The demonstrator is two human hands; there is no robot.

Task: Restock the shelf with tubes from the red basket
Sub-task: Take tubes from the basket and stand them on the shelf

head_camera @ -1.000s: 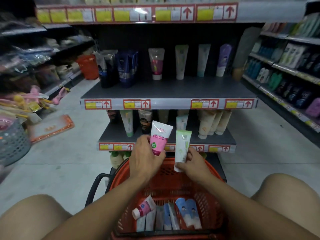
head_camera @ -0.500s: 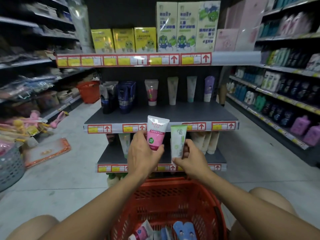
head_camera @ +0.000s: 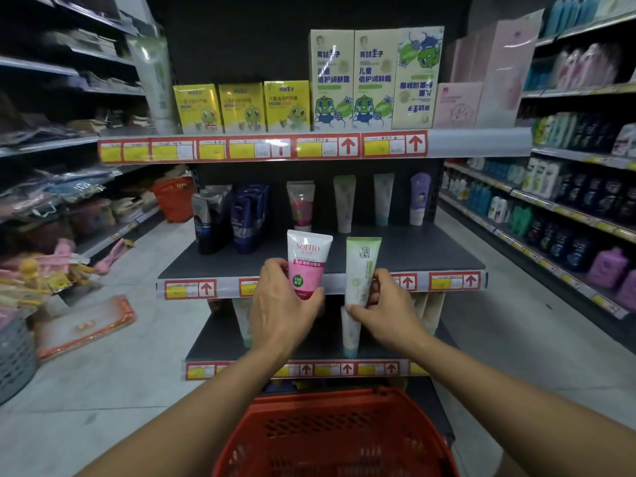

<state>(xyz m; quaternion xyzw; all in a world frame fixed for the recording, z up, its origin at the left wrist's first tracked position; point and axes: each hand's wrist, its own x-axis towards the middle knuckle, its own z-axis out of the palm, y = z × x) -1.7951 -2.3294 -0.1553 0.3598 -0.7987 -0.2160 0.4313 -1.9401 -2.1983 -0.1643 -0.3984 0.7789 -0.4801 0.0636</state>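
Gripping two tubes, one per hand. Left hand [head_camera: 284, 306] is wrapped round the lower half of the pink-and-white tube [head_camera: 307, 261], crimped end up, thumb on the right edge. Right hand [head_camera: 385, 309] pinches the green-and-white tube [head_camera: 360, 270] near its lower end, also upright. Both tubes are held in front of the middle shelf [head_camera: 426, 251] edge, not on it, just beside each other with a gap between.

Far left: side racks with packaged goods, an orange basket [head_camera: 173, 197] on the floor behind the unit. On the middle shelf, left to right: dark blue tubes [head_camera: 247, 218], then a pink tube [head_camera: 301, 204], two pale green ones, and a purple tube [head_camera: 419, 197] at the back. Upper shelf holds yellow boxes [head_camera: 242, 106] and taller cream boxes [head_camera: 352, 79]. Lower shelf has more pale tubes, partly hidden by the hands.

Red basket [head_camera: 335, 432] sits bottom centre between the forearms; contents out of frame, can't tell what's in it. Right aisle: bottles on racks.
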